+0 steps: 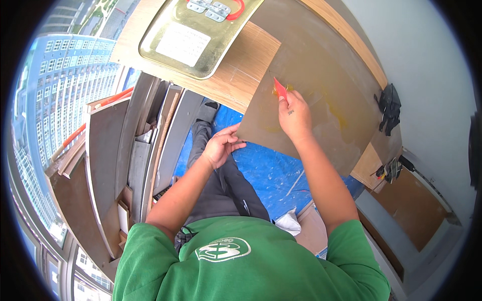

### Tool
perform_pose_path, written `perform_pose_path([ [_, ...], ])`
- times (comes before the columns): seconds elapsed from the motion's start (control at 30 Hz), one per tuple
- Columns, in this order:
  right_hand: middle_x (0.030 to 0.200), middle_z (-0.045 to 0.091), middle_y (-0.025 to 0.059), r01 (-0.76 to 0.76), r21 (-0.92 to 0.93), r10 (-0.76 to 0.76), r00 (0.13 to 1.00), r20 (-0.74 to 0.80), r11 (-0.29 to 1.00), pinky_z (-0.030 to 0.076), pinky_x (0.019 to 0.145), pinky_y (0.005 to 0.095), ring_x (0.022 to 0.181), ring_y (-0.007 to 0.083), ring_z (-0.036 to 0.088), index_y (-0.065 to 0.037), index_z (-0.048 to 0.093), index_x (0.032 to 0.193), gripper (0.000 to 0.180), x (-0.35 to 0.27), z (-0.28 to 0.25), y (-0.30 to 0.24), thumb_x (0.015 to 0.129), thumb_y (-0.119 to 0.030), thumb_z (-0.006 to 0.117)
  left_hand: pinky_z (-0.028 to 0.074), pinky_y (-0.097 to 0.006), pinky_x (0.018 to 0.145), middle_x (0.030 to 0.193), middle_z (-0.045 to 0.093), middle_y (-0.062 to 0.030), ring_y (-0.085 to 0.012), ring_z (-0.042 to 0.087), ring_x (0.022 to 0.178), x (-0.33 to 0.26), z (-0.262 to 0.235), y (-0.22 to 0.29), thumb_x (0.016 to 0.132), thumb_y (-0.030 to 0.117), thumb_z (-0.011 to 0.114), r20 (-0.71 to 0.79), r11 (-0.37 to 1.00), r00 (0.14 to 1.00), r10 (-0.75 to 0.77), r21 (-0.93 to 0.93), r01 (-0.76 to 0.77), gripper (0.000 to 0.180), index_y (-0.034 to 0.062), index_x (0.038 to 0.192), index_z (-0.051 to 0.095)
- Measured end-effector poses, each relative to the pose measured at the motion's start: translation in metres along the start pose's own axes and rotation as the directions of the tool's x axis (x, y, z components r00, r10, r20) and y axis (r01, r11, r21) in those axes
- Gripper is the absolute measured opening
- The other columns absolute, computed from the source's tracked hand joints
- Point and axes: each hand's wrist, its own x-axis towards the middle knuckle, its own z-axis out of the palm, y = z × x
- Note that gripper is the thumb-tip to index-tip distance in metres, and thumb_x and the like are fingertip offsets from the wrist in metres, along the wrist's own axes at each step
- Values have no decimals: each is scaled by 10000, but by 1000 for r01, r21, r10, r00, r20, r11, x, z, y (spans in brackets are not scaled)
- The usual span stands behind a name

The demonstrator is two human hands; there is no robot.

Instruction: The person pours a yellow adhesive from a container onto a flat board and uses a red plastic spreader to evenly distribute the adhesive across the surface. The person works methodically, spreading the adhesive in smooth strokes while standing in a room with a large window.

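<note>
Red scraper [279, 90] gripped in our right hand [296, 115], blade on the glue-smeared brown laminate sheet [321, 85]; our left hand [221, 146], fingers loosely curled, steadies the sheet's lower edge.

We note a pale, plain wall [427, 55] along the right side, evenly lit by daylight. To the left, a large window [30, 150] with a dark frame looks onto tall residential blocks [65, 75] outside. The floor is covered by a blue protective sheet [266, 170], marked with white smears. Brown boards and grey panels [120, 165] stand stacked on edge beside the window. A wooden worktop [241, 65] spans the upper area, with a large flat metal tin [196, 30] lying on it. A black power tool [389, 108] rests near the wall. Further brown board [416, 210] lies at lower right.
</note>
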Motion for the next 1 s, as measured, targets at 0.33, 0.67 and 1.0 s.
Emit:
perform_pose_path([
  [0.33,1022,647,112,38,103,-52,990,135,994,521,794,442,925,353,647,-56,685,1082,199,-24,3,-24,946,-141,568,435,-404,1068,1397,581,-124,-242,573,1225,-5,8,-3,835,138,487,111,998,994,16,-55,-10,682,-5,1499,420],
  [0.67,1058,653,84,137,30,-140,977,161,990,521,851,404,1017,304,619,-55,691,1116,223,-20,-3,-8,927,-85,575,393,-456,1079,1351,631,-147,-309,573,1228,3,-1,-11,994,470,299,166,936,986,3,-347,56,655,29,1411,547],
  [1.0,1048,658,90,287,20,-282,923,262,958,530,849,428,993,315,629,-63,704,1098,242,-62,12,-25,871,-63,623,381,-448,1090,1346,636,-151,-299,568,1244,12,-18,-20,998,534,269,205,915,979,1,-395,81,701,36,1396,562],
])
